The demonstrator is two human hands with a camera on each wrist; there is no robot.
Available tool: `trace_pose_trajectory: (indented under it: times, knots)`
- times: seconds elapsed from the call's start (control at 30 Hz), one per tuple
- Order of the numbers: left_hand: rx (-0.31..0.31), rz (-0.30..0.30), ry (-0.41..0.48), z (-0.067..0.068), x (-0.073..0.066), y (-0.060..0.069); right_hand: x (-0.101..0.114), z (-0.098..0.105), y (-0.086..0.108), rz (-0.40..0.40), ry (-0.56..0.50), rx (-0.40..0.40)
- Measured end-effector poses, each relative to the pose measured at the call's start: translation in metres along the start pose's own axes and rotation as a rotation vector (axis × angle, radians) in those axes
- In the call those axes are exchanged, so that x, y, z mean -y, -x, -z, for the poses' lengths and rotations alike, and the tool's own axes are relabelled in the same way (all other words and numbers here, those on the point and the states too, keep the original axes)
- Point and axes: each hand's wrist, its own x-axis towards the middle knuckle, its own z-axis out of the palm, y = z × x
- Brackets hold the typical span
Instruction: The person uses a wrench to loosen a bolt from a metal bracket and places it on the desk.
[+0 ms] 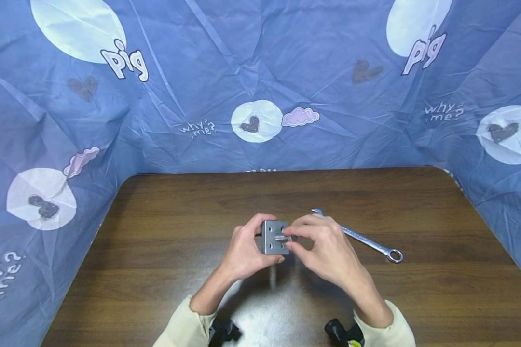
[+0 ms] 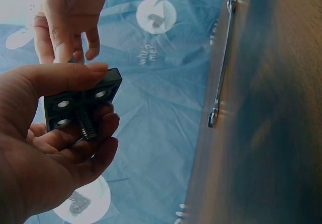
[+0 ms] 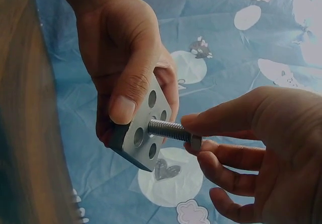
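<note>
My left hand [image 1: 245,253] grips a square grey metal plate [image 1: 267,236] by its edges, thumb on one side and fingers on the other, above the table. The plate has round holes near its corners and a hex bolt [image 3: 168,129] in its centre hole. My right hand [image 1: 325,248] pinches the bolt at its head between thumb and fingers. In the right wrist view much of the threaded shank shows between plate and head. In the left wrist view the bolt's threaded end [image 2: 86,126] sticks out of the plate's other face.
A combination wrench [image 1: 369,241] lies on the brown wooden table [image 1: 178,217], to the right of and behind my right hand. Blue printed cloth [image 1: 226,62] hangs behind the table and at both sides. Dark wrist camera mounts [image 1: 340,332] show near the sleeves.
</note>
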Motion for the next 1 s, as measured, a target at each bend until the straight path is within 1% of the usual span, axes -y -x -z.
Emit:
trace_pose_trajectory:
  times: [0.13, 0.33, 0.47, 0.57, 0.77, 0.83, 0.9, 1.0]
  knots:
    - [-0.004, 0.007, 0.001, 0.0001, -0.0004, -0.0001, 0.001, -0.0012, -0.0013, 0.018, -0.011, -0.011]
    - [-0.011, 0.016, -0.01, 0.0002, -0.001, -0.0002, 0.0007, -0.0052, -0.0024, 0.075, -0.034, -0.062]
    - [-0.012, 0.011, -0.006, 0.0004, -0.0011, -0.0005, 0.0002, -0.0049, -0.0016, 0.09, -0.02, -0.053]
    - [-0.014, 0.008, 0.004, 0.0008, -0.0011, -0.0004, 0.0003, -0.0029, -0.001, 0.038, -0.006, -0.018]
    - [-0.017, 0.016, 0.015, 0.0013, -0.0014, -0.0003, 0.002, -0.0001, -0.0012, -0.189, 0.05, 0.035]
    - [-0.016, 0.018, 0.01, 0.0015, -0.0015, -0.0001, 0.0028, 0.0005, -0.0015, -0.247, 0.068, 0.065]
    - [-0.012, 0.017, 0.005, 0.0017, -0.0015, 0.0, 0.0039, 0.0013, -0.0022, -0.273, 0.068, 0.09]
    - [-0.008, 0.015, 0.001, 0.0018, -0.0016, 0.0, 0.0046, 0.0023, -0.0029, -0.261, 0.06, 0.101]
